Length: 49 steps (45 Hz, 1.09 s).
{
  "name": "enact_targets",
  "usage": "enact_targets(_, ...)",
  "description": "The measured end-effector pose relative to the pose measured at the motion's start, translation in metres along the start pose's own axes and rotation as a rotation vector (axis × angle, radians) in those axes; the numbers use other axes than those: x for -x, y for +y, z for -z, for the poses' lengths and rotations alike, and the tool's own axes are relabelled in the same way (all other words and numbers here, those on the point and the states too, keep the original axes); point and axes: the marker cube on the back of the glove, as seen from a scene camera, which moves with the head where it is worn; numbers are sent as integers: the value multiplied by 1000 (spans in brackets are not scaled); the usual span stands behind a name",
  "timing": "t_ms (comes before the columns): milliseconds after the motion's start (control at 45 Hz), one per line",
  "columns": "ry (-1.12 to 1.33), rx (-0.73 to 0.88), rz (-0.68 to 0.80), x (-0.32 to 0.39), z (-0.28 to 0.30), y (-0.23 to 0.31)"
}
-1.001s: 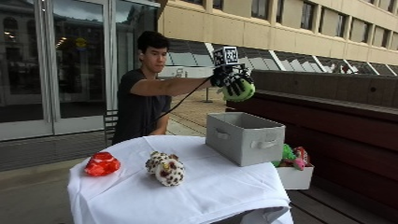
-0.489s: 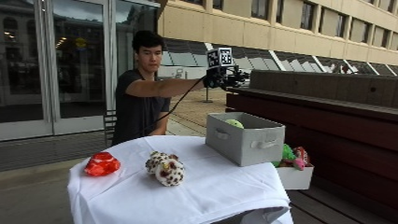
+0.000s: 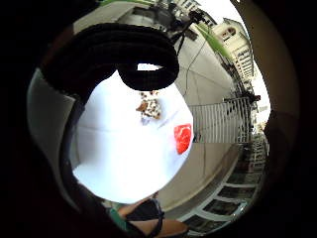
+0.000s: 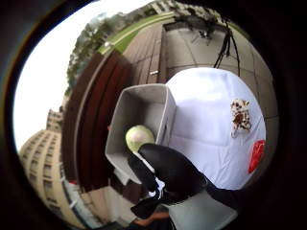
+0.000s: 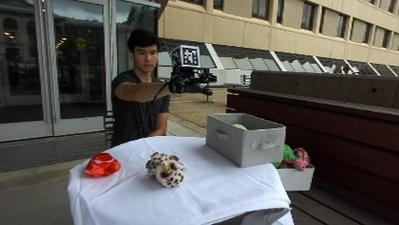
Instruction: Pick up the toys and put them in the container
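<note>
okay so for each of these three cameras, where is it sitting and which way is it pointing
Outside view: beside the table, facing the person, whose gloved right hand is raised above the grey container.
Thumb side palm view: on the palm, looking down into the container at the green toy; gloved fingers show.
Little finger side palm view: looking down on the white tablecloth; a black strap crosses it.
All three share the spotted toy and red toy.

A table draped in a white cloth [image 5: 205, 187] carries 3 things. A grey container [image 5: 244, 138] stands near its far right corner. A spotted plush toy [image 5: 166, 169] lies near the middle, and a red toy [image 5: 102, 165] lies by the left edge, well apart from the container.
</note>
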Motion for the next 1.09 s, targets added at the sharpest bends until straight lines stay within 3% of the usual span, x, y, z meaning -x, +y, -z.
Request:
enact_targets(489,-35,145,-56,-139,-132,-30)
enact_targets(956,-55,290,-56,-164,-261,-42)
enact_targets(1089,-17,252,-26,-157,-275,-33)
